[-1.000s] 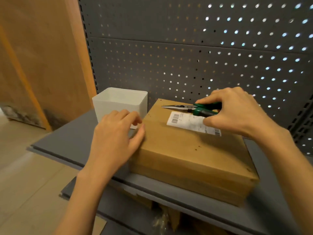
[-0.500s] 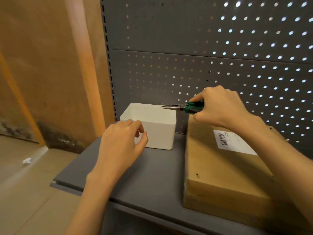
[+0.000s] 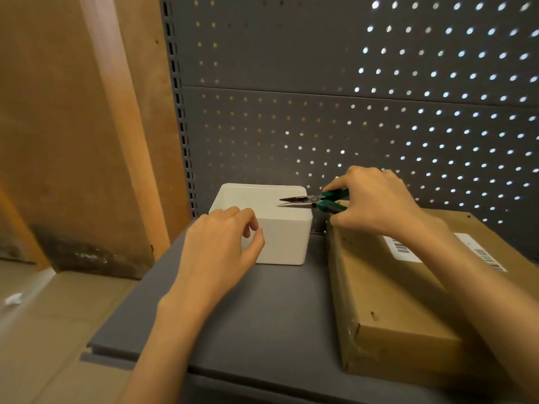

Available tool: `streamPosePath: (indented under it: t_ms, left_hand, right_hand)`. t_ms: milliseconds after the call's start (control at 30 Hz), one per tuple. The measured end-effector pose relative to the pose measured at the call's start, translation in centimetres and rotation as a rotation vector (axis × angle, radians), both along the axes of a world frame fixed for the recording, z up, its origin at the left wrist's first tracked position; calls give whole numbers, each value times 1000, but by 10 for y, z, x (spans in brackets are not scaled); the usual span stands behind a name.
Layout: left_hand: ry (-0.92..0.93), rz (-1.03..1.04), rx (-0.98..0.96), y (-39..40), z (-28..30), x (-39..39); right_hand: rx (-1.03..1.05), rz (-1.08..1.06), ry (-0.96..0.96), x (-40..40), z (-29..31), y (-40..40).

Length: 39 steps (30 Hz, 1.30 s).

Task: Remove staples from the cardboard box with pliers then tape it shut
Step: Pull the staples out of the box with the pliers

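Grey shelf [image 3: 256,316] carries cardboard box [image 3: 408,301] at right, white bin [image 3: 280,237] left of it. Pliers [image 3: 312,201] are gripped by right hand [image 3: 376,202], tips slightly parted over the bin, long axis pointing left. Left hand [image 3: 221,249] is loosely curled, holding nothing, beside the bin.

Green-handled pliers [image 3: 313,201], white bin [image 3: 287,231]

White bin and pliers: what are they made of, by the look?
White bin: likely plastic, matte, with rounded moulded corners and thin, even walls. Pliers: dark metal needle-nose jaws with a dull sheen; green and black handles, probably rubber or plastic sleeves, mostly hidden in the right hand.
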<state>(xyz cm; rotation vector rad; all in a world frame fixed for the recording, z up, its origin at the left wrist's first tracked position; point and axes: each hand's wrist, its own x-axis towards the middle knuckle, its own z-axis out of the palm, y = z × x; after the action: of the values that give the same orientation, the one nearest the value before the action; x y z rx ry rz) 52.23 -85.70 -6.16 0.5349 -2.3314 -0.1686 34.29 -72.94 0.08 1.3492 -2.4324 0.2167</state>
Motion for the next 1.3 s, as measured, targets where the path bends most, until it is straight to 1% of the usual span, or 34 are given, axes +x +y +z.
streamPosePath:
  t_ms: [167,333,600,933,1033,1167,1300]
  left_hand:
    - [-16,-39,3,6,4,-11]
    - [-1,-87,-22,24,10,-25]
    - [10,-202,5,61,20,-51]
    - [2,-219,7,102,26,-70]
    - [10,-207,12,113,28,-71]
    - [-5,-178,20,122,27,-70]
    - [-16,-138,35,125,25,-70]
  right_hand:
    - [-45,-26,-18,0,1,15]
    - [-120,-56,-38,-12,9,48]
    - [-253,-219,-55,-36,14,127]
    - [-353,-526,-156,-81,-15,231]
    - [-335,-611,-205,-95,-35,248]
    - [-226,-721,-232,-111,-66,261]
    - [-155,-722,-312,-122,-90,267]
